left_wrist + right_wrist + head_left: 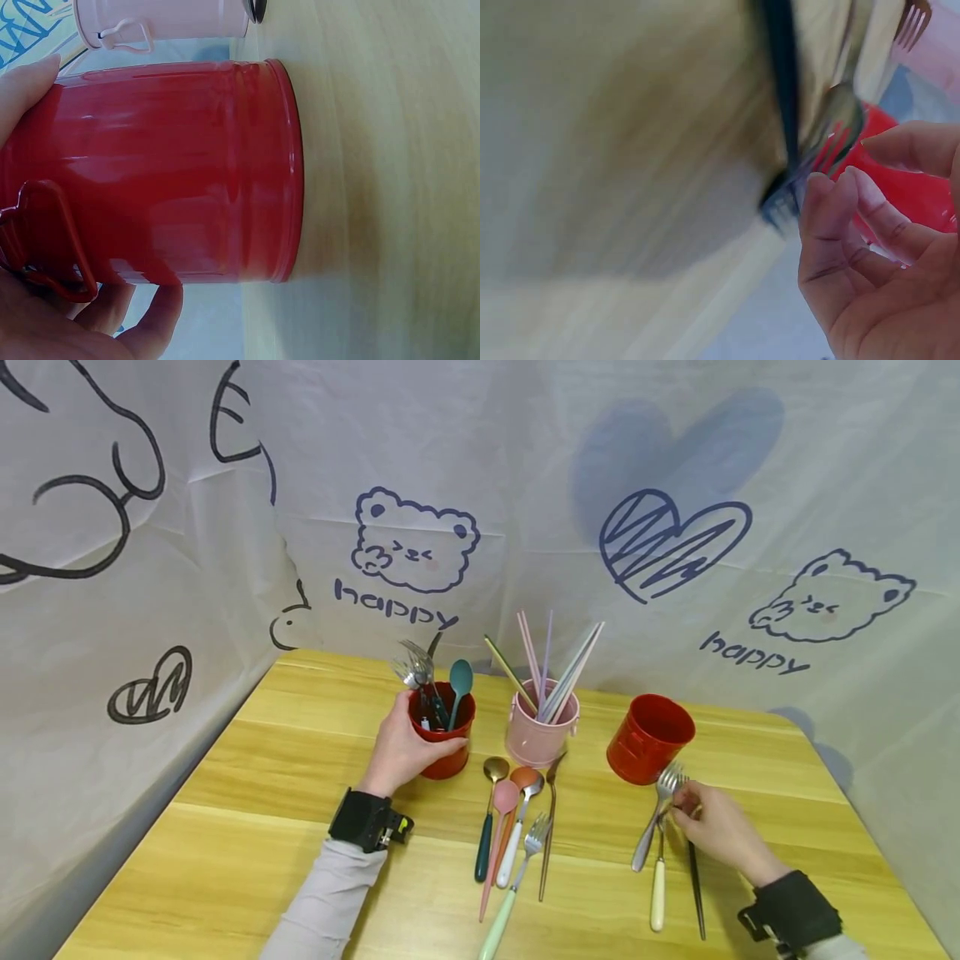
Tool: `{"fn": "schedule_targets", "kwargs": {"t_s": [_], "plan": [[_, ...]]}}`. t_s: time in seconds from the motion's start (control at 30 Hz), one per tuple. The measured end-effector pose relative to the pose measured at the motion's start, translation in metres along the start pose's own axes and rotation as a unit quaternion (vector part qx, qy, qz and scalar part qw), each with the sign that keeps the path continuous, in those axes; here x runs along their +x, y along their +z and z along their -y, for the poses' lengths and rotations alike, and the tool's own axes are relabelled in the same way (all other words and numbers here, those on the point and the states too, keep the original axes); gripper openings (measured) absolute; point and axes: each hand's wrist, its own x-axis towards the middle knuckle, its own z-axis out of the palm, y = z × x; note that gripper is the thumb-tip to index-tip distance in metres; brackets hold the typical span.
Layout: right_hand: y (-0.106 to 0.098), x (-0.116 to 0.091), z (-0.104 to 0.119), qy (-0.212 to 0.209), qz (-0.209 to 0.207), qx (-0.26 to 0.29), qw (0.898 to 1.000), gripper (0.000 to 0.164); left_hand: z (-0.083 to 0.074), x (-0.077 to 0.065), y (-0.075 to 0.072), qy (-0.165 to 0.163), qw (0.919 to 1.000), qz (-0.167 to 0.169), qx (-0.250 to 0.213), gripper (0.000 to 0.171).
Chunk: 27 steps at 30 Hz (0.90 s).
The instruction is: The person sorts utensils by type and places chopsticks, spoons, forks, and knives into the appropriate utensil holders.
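My left hand (405,747) grips a red metal bucket (450,766) from its left side, thumb across the front. Several forks (417,665) and a teal spoon (461,678) stand in it. In the left wrist view the bucket (172,165) stands on the tabletop. My right hand (716,827) is over the heads of utensils lying at the right. These are a silver fork (647,843), a cream-handled utensil (657,893) and a dark-handled fork (696,885). In the right wrist view its fingertips are beside the dark fork (781,97), with thumb and index finger apart.
A second red bucket (637,752) stands beyond the right hand. Between the red buckets is a pink bucket (534,743) of colored straws (573,672). Spoons (506,797) and forks, including one with a green handle (498,922), lie mid-table. A white cloth hangs behind.
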Motion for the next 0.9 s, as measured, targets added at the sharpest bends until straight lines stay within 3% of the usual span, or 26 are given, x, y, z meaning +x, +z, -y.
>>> {"fn": "schedule_targets", "kwargs": {"t_s": [0.27, 0.73, 0.9], "plan": [[0.003, -0.01, -0.017, 0.037, 0.033, -0.002, 0.999, 0.014, 0.0, 0.0, 0.0, -0.006, 1.0, 0.002, 0.002, 0.093], [0.01, -0.015, -0.017, 0.028, 0.052, -0.012, 0.998, 0.006, 0.0, 0.0, 0.001, 0.005, 1.0, 0.003, 0.0, 0.092], [0.01, -0.017, -0.013, 0.017, 0.053, -0.013, 0.998, 0.012, 0.002, 0.0, 0.001, 0.005, 1.0, 0.002, 0.002, 0.092]]}}
